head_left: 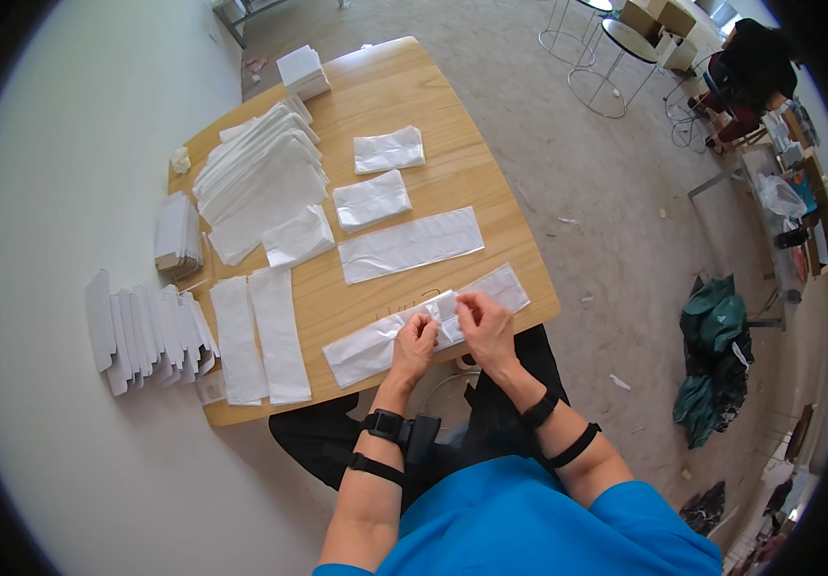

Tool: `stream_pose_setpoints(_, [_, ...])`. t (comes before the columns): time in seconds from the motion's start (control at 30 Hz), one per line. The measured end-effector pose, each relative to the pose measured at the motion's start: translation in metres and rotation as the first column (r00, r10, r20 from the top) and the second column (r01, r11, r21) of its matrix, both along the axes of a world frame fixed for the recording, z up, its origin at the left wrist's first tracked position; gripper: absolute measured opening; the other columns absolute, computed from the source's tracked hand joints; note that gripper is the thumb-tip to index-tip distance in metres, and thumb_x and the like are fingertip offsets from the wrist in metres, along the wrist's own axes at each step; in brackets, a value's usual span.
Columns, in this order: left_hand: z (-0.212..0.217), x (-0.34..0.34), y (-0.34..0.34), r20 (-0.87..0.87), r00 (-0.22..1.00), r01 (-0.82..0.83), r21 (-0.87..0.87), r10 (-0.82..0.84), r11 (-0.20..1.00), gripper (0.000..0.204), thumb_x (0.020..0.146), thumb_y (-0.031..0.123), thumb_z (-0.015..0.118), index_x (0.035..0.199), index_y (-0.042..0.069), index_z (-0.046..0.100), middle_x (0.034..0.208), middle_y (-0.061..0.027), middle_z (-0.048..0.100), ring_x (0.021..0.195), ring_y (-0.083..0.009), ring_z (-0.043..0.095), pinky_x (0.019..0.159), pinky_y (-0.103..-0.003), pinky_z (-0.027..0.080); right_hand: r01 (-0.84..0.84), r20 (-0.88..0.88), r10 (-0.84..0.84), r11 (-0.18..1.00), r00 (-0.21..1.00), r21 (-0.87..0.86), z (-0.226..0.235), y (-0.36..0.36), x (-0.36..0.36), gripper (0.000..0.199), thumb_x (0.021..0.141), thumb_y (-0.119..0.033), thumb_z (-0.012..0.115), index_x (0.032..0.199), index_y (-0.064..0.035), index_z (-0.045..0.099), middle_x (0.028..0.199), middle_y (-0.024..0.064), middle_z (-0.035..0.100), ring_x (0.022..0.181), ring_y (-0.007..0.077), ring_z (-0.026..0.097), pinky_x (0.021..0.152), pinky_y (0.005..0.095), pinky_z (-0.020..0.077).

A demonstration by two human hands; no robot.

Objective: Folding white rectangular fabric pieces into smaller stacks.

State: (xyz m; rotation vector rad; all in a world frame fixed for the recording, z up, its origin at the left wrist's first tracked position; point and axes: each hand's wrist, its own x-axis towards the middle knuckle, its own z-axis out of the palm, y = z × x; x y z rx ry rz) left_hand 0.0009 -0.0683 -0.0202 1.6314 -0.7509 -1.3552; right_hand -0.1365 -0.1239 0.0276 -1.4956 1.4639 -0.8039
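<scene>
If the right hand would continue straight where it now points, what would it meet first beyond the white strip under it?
Probably the next white strip, lying flat just ahead, though the height of the right hand is hard to judge here.

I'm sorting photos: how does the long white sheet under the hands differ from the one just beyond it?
The near sheet is partly covered by the left hand and right hand; the far sheet is uncovered. The near sheet is bunched mid-length, while the far sheet lies mostly flat. Both are long and white.
</scene>
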Motion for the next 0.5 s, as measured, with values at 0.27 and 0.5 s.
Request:
stream_pose_setpoints(0.27, [0.016,0.044,0.023,-0.283,0.952,-0.134,-0.049,0.115,0.990,0.017,0.095,0.024,0.057,0.093,0.007,0.060,0.076,0.0024,0.055,0.068,-0.0073,0.049,0.065,-0.024,0.043,-0.105,0.042,0.101,0.985,0.994,0.134,-0.038,0.006,0.007,0.022,0.092,0.000,0.045,0.105,0.0051,0.063,0.086,0.0126,0.070,0.076,0.0169,0.069,0.071,0.0288,0.0558])
stream_pose_setpoints(0.5, [0.057,0.179,0.124,-0.041,0.917,-0.392,0.086,0.397,0.916,0.019,0.092,0.027,0.060,0.102,0.011,0.061,0.088,0.0059,0.057,0.080,-0.0050,0.053,0.067,-0.022,0.043,-0.067,0.027,0.063,0.985,0.998,0.160,-0.033,0.000,0.007,0.023,0.093,-0.002,0.045,0.104,0.0043,0.063,0.085,0.0132,0.070,0.075,0.0179,0.069,0.071,0.0299,0.0557])
